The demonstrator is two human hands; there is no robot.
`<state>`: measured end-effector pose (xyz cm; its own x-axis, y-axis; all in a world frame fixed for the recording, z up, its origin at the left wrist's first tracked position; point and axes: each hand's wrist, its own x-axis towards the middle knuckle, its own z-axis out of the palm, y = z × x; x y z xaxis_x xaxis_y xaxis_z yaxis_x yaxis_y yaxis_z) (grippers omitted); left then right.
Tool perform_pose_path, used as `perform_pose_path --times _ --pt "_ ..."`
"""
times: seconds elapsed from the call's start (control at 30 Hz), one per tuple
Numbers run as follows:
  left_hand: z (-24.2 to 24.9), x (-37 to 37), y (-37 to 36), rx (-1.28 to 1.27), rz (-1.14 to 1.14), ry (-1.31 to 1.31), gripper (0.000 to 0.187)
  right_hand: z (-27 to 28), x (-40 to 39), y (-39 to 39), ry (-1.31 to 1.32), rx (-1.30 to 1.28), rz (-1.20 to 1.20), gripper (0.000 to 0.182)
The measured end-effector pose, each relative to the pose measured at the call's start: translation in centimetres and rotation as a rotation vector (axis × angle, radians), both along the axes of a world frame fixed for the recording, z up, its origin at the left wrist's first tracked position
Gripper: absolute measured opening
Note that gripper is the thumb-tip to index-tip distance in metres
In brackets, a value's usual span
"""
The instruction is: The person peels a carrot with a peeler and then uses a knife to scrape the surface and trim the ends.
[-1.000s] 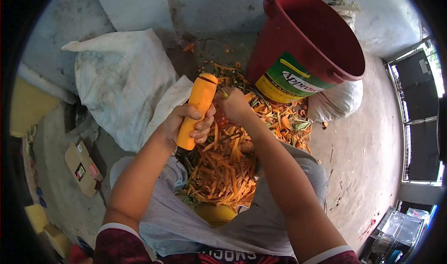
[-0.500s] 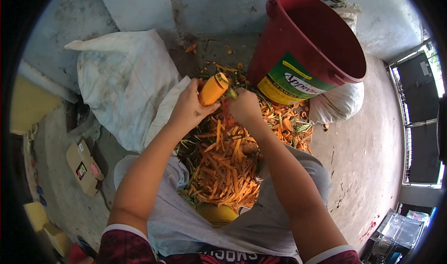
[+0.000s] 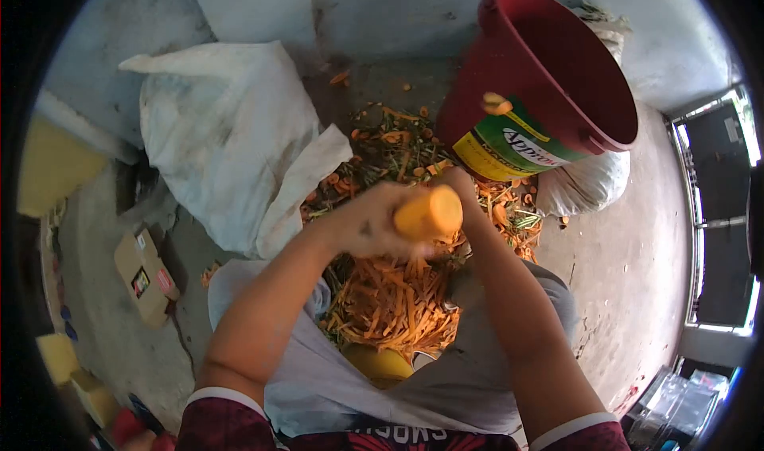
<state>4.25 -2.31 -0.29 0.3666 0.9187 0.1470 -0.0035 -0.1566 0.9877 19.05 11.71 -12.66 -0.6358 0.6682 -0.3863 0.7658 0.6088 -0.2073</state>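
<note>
My left hand (image 3: pixel 368 219) is wrapped around a peeled orange carrot (image 3: pixel 430 214), its flat, cut-looking end facing up and to the right. Just behind the carrot, my right hand (image 3: pixel 456 185) is closed; what it grips is hidden and blurred. An orange carrot piece (image 3: pixel 497 104) is in the air, in front of the red bucket (image 3: pixel 469 93). Below both hands lies a heap of carrot peelings (image 3: pixel 394 304), with carrot ends and green stem bits (image 3: pixel 398 141) scattered beyond it.
The big red bucket with a green and yellow label stands at the back right, a white sack (image 3: pixel 593 182) behind it. Another large white sack (image 3: pixel 227 125) leans at the left. A cardboard piece (image 3: pixel 146 280) lies on the floor. Under the peelings shows something yellow (image 3: pixel 378 365).
My left hand has moved right and down with the carrot, which has turned its end toward me. My right hand has shifted right. A carrot piece has come off and flies toward the bucket.
</note>
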Motion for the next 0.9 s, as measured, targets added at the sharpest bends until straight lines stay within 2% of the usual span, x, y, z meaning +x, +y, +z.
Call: perform_pose_path --times 0.03,0.07,0.13,0.23,0.3,0.37,0.43,0.5,0.6,0.67,0.73,0.83,0.9 --pt "0.2 -0.8 0.2 -0.170 0.042 -0.003 0.030 -0.5 0.4 -0.5 0.469 -0.140 -0.214 0.026" --pt "0.3 -1.5 0.5 -0.334 0.076 -0.004 0.030 2.0 0.0 -0.9 0.305 0.034 0.070 0.027" --pt "0.3 -2.5 0.7 -0.344 0.055 -0.185 0.028 1.3 -0.4 -0.3 0.445 -0.302 -0.350 0.025" --pt "0.5 -2.9 0.4 -0.312 0.079 -0.382 0.029 5.7 -0.8 -0.9 0.879 -0.822 -0.795 0.024" --pt "0.6 -3.3 0.4 -0.278 0.072 -0.387 0.027 11.8 -0.7 -2.1 1.031 -0.853 -0.781 0.023" --pt "0.6 -3.6 0.4 -0.241 0.059 -0.391 0.027 12.8 1.5 -0.7 1.348 -1.337 -0.294 0.021" --pt "0.5 -3.8 0.5 -0.206 0.038 -0.394 0.029 16.0 2.2 -1.5 1.581 -1.517 -0.040 0.019" --pt "0.8 -3.6 0.2 -0.226 0.070 -0.312 0.030 21.0 2.6 -5.2 1.802 -1.267 0.045 0.020" --pt "0.6 -3.4 0.5 -0.223 0.063 -0.227 0.031 25.3 4.9 -9.0 1.881 -0.902 0.178 0.020" --pt "-0.1 -3.1 0.8 -0.172 0.092 -0.165 0.031 26.6 6.7 -10.7 1.900 -0.679 0.237 0.020" --pt "0.2 -3.0 0.8 -0.233 0.076 -0.175 0.034 27.3 8.2 -11.7 1.902 -0.483 0.254 0.020" --pt "0.0 -3.1 1.0 -0.291 0.085 -0.123 0.036 27.5 9.4 -12.3 1.890 -0.312 0.238 0.020" --pt "-0.5 -2.9 1.0 -0.217 0.108 -0.083 0.037 27.4 10.0 -12.6 1.886 -0.236 0.222 0.020"
